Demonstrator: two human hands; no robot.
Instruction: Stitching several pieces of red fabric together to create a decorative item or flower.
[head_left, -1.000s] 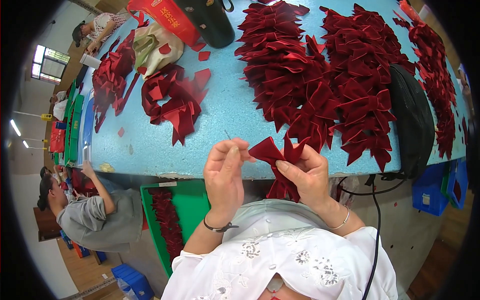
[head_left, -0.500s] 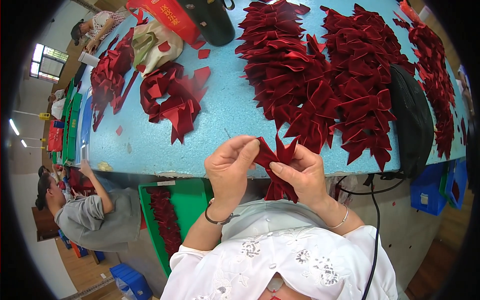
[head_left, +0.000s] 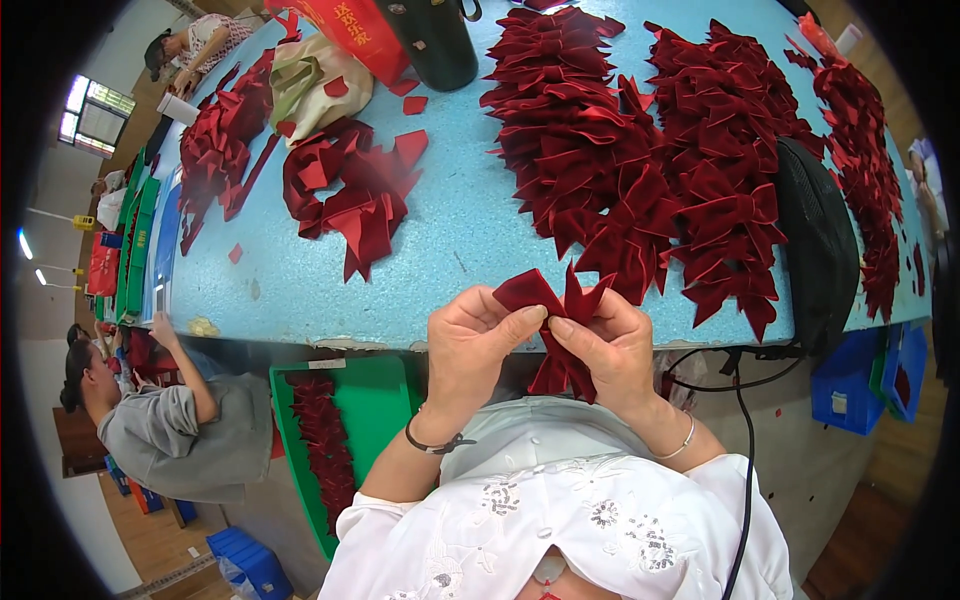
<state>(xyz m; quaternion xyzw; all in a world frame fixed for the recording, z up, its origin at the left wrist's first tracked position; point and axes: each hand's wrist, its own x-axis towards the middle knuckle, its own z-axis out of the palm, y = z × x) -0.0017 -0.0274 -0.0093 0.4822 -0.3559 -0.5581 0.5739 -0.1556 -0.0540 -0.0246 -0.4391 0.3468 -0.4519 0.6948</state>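
Between my two hands is a dark red velvet bow point(head_left: 528, 290), held over the near edge of the table. My left hand point(head_left: 478, 340) pinches its left loop near the middle, thumb on top. My right hand point(head_left: 606, 350) grips the centre and right side, its thumb tip beside the left one. The tails of the bow hang down below my thumbs. Just beyond my hands, long overlapping rows of finished red bows point(head_left: 570, 140) lie on the table, with another row point(head_left: 722, 170) to their right.
The light blue table point(head_left: 330, 300) carries loose red velvet pieces point(head_left: 360, 200), a cloth bag point(head_left: 318, 85), a dark bottle point(head_left: 435, 45) and a black bag point(head_left: 815, 245). A green crate point(head_left: 385, 390) holding bows is at my lower left. A person in grey point(head_left: 190, 430) works at left.
My left hand has slid right along the bow, from its outer loop to the middle, so both thumbs now meet there. The view has shifted slightly.
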